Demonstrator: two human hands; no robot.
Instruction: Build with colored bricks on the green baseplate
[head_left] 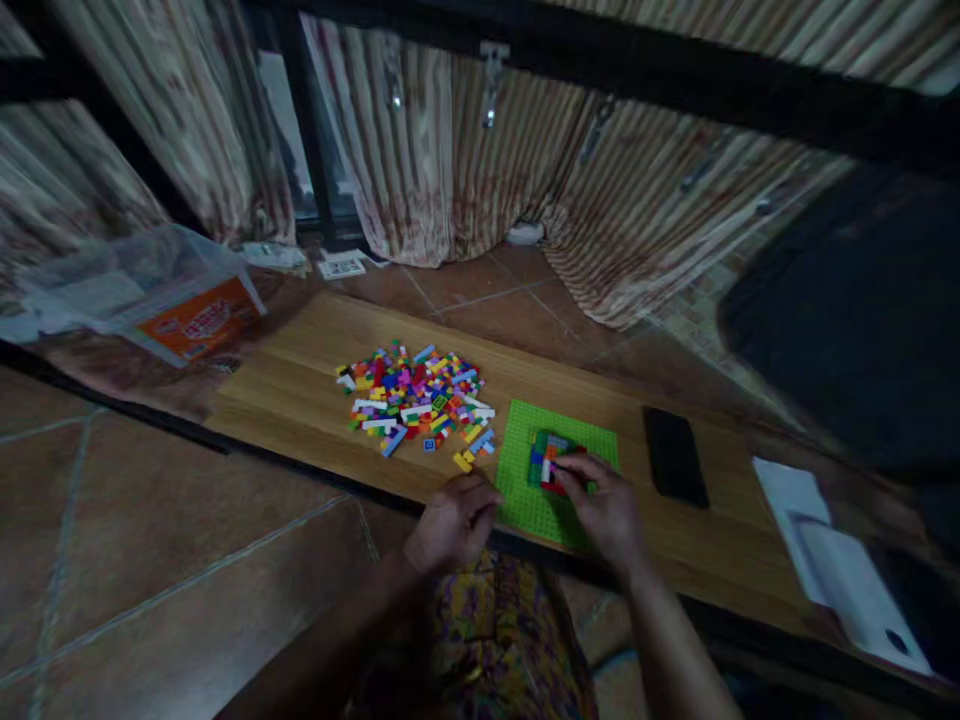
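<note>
On the wooden board lies a bright green studded baseplate (517, 440) with a small cluster of toy building bricks (537, 460) built up on it, in green, blue, grey, orange, white and red. The fingertips of my right hand (606, 505) are pinched at a small dark brick on top of this cluster; the fingers partly cover it. My left hand (456, 518) rests at the baseplate's near left corner, fingers curled together. Whether anything is inside those fingers is hidden. Just beyond my left hand is a heap of loose multicoloured bricks (412, 395), with several yellow ones closest.
A black phone (675, 455) lies right of the baseplate on the wooden board (292, 370). White papers (840, 560) are at the far right. A clear plastic box (142, 285) with an orange label stands at the left. Striped curtains (450, 150) hang behind.
</note>
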